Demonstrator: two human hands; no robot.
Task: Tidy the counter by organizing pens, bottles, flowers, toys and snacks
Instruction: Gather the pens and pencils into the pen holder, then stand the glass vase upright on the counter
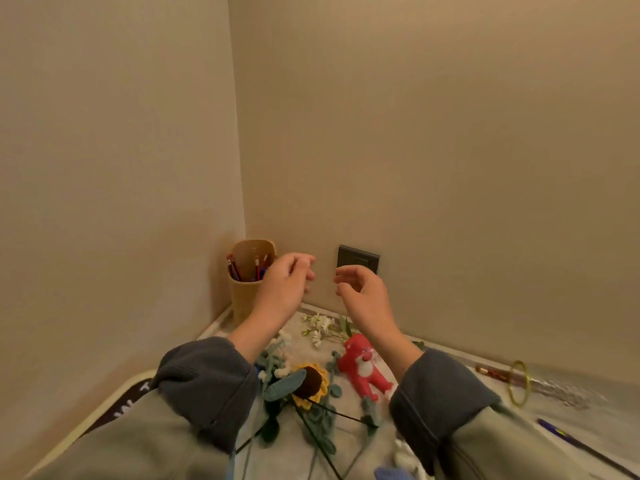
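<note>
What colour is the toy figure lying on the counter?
The toy figure is red with white patches; head view.

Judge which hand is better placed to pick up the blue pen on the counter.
Probably right. The blue pen lies to the right of the right hand, which holds nothing. The left hand, also empty, hovers by the pen holder, farther away.

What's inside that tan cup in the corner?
Pens stand in the tan cup, mostly red, one blue, tops poking up. Their lower ends are hidden by the cup's wall, and the left hand covers part of the rim.
</note>
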